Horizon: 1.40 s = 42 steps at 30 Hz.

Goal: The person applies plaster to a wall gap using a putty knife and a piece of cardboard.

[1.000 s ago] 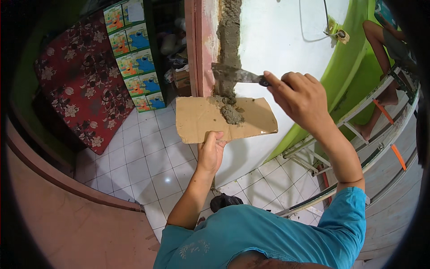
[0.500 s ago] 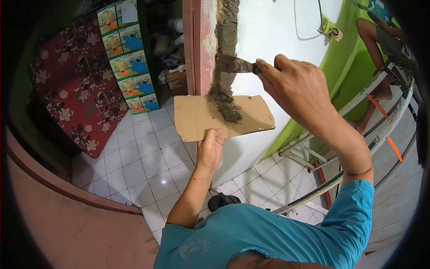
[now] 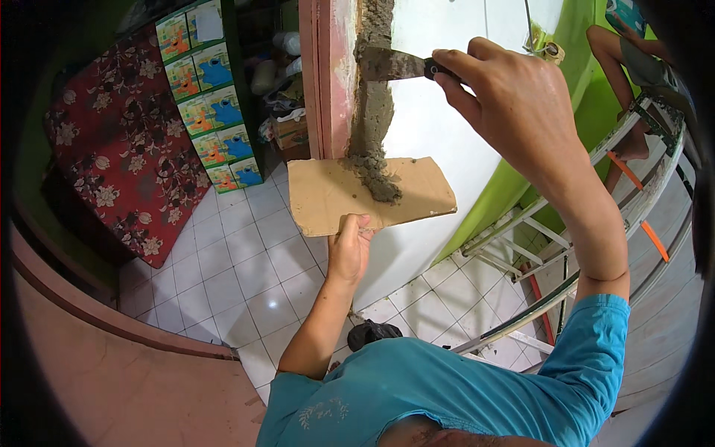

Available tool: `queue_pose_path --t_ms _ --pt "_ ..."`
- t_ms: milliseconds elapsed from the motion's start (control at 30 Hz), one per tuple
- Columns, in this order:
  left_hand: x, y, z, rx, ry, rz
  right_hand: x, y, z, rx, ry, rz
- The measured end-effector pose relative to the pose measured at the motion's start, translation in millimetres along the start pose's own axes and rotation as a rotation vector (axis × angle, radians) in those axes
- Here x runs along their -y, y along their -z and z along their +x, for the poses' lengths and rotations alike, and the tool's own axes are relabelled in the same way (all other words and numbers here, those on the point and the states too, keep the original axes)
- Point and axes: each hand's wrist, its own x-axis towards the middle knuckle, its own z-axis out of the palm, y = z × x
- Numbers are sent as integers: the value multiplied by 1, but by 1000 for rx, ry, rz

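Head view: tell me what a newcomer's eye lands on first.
The right hand, raised at upper centre, holds a putty knife flat against a vertical strip of grey mortar between the pink door frame and the white wall. Just below, the left hand holds a piece of cardboard with mortar lying on it. A red floral mattress leans at far left.

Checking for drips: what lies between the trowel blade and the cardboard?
In the head view, a grey mortar strip runs down the wall from the trowel blade to the cardboard, ending in a small heap.

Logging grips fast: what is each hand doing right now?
Left hand: closed on the cardboard piece.
Right hand: closed on the trowel.
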Motion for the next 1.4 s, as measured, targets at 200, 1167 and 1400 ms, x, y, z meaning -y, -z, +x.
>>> queue_pose_path --t_ms 200,1167,1400 --pt "0 3 3 3 10 -6 5 10 4 3 -20 -18" --pt "-4 1 -2 -112 18 11 6 2 -17 -176 -274 174" --pt "-4 -11 -4 -105 -3 7 33 -14 -61 -29 -413 433"
